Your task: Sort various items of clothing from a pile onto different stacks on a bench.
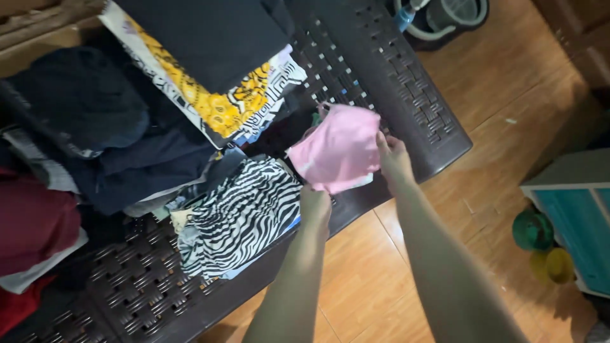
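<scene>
Both hands hold a small pink garment [338, 149], soft thin knit, lightly creased, folded into a rough rounded square with a paler edge at its lower rim. Left hand [314, 208] grips the lower corner, fingers curled under and pinching the fabric; right hand [394, 159] grips the right edge, fingers closed on the cloth, thumb side up. Garment hangs just above the counter [406, 95], a dark brown plastic top moulded in a basket-weave pattern with small square holes, glossy, rounded front edge. Just left of the pink piece lies a zebra-print cloth [244, 216], black-and-white wavy stripes, folded flat, its lower corner near the counter's front edge. Behind it, a folded stack: black fabric [210, 35] on top, smooth and matte, over a yellow-and-white patterned textile [222, 105] with black line print. Further left, a heap of dark navy clothes [108, 133], bulky and rumpled, and a maroon garment [32, 219] at the frame's left edge. Bare counter shows to the right of and behind the pink garment, and at lower left in front of the zebra cloth. Floor is orange-brown wooden boards [495, 127], shiny, open beside the counter's right corner. At right, a teal cabinet [578, 216] with white frame; green and yellow round objects [540, 244] sit just beside its base.
</scene>
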